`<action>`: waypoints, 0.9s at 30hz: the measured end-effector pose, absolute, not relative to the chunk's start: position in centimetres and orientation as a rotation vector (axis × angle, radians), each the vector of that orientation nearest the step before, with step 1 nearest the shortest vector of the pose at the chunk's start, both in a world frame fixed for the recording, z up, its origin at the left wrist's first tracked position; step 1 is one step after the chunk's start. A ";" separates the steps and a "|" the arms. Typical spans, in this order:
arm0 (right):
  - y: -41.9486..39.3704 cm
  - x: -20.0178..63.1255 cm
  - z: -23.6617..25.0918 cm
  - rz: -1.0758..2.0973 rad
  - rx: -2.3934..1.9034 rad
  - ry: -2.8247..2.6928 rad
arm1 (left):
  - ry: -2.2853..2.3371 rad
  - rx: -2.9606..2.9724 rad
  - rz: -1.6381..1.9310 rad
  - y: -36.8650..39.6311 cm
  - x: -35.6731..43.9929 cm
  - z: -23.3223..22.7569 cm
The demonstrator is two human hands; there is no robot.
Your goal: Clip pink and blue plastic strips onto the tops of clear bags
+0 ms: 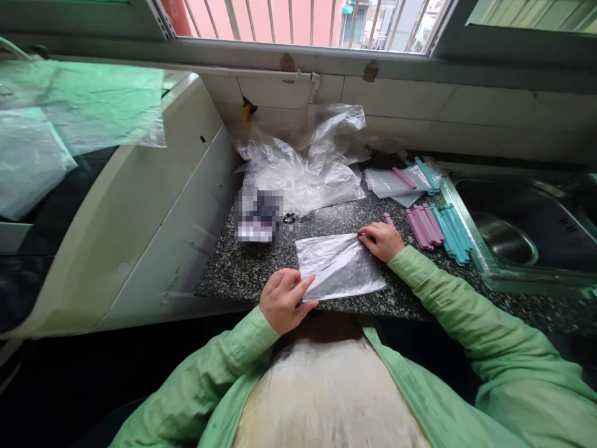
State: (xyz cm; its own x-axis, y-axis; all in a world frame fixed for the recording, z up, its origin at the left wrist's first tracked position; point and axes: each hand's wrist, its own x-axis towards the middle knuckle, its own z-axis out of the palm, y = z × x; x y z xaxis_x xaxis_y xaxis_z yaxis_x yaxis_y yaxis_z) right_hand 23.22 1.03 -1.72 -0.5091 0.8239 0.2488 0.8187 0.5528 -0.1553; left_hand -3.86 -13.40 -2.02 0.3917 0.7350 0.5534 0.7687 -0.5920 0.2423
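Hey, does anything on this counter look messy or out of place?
The heap of crumpled clear plastic bags against the wall looks untidy. The pink and blue sealing clips lie in neat rows, and the flat clear bag looks undamaged.

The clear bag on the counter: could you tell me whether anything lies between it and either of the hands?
Nothing visible does. The left hand pinches the bag at its near left corner, and the right hand presses its far right corner. The clips lie off to the right, clear of both.

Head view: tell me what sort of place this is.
Probably a home kitchen: a speckled stone counter, a steel sink beside it, and a barred window above the tiled wall.
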 end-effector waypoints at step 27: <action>-8.8 26.9 -1.2 -0.019 -0.847 -2.622 | -1.043 -2.597 -0.959 -14.4 -4.8 -4.9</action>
State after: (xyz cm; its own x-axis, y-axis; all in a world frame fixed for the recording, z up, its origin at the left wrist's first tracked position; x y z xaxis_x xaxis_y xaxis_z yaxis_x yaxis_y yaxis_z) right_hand 26.88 -8.82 -1.17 -0.7443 0.5610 0.3623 0.5662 0.8178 -0.1031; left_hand -4.77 -14.45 -4.92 0.5452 0.5548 0.6285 0.6729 -0.7367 0.0666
